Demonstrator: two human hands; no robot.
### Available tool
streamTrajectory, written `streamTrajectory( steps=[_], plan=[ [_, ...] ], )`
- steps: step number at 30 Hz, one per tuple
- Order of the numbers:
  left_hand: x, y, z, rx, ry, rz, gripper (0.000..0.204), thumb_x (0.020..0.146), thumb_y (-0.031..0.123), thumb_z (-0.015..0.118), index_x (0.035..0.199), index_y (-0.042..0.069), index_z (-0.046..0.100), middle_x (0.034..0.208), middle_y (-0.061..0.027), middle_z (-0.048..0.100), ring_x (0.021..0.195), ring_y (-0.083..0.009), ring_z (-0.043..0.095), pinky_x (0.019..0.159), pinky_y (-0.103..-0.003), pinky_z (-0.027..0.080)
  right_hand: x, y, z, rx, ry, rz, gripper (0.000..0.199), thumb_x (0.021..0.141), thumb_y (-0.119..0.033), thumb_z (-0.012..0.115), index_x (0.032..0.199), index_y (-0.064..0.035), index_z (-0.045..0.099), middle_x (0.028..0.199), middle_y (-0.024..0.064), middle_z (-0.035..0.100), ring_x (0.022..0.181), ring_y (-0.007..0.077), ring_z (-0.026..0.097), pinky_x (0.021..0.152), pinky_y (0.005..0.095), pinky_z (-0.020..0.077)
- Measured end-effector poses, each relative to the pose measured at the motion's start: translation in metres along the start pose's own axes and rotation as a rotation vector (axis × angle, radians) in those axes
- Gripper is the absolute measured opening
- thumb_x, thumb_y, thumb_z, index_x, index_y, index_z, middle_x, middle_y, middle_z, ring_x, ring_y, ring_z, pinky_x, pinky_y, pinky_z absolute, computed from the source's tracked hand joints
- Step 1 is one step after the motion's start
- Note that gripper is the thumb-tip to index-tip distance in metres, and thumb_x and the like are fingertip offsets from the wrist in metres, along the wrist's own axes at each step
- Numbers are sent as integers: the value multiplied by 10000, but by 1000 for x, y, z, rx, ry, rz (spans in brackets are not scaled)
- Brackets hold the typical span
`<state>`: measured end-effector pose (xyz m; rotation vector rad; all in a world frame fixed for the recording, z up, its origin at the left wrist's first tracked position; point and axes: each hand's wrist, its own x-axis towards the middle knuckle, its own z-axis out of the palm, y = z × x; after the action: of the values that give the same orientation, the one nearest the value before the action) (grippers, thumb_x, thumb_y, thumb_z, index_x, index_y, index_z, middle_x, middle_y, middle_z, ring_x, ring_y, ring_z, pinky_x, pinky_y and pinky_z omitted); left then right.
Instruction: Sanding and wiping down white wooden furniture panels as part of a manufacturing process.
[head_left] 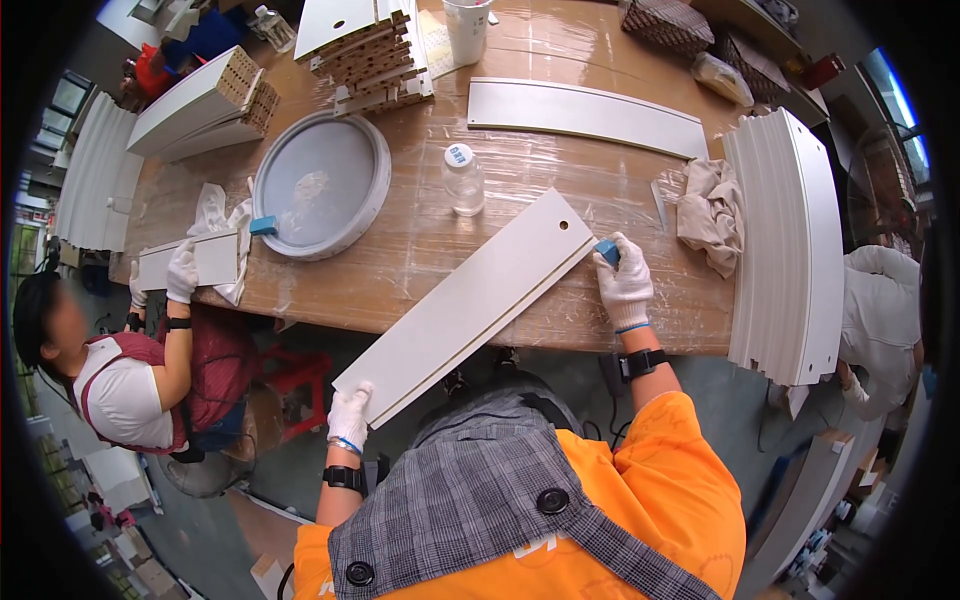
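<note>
Head-worn fisheye view down onto the table [412, 235]

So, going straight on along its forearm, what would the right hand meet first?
Likely the far white board lying across the table, though the blue block in the right hand might brush the held board first; depth is unclear.

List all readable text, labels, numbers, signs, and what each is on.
White cap on clear bottle: blue printed characters, not quoted here.
Orange shirt: white lettering, partly hidden by plaid bib; unreadable.
Yellowish sheet beside white container: marks too small to read.
White board, blue block: no text visible.
</note>
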<state>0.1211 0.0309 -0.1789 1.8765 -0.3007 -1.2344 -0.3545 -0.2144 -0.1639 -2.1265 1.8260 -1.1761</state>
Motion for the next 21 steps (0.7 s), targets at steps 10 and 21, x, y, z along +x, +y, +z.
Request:
streamTrajectory(
  steps=[10, 21],
  plan=[
    [-7, 10, 4, 87, 64, -40, 439, 869, 178, 773, 1213, -27, 592, 1147, -107, 666, 989, -185, 640, 898, -324, 516, 82, -24, -3, 668, -153, 878, 404, 966, -320, 632, 1229, -14, 604, 1084, 141, 680, 865, 243, 700, 679, 315, 577],
    [-1, -6, -3, -192, 17, -10, 403, 846, 37, 727, 1216, 5, 571, 1142, -97, 648, 1042, -207, 631, 945, -352, 509, 137, -64, 27, 1144, -387, 1147, 426, 1029, -384, 529, 1218, -2, 531, 1053, 148, 625, 825, 313, 709, 626, 348, 604]
  ],
)
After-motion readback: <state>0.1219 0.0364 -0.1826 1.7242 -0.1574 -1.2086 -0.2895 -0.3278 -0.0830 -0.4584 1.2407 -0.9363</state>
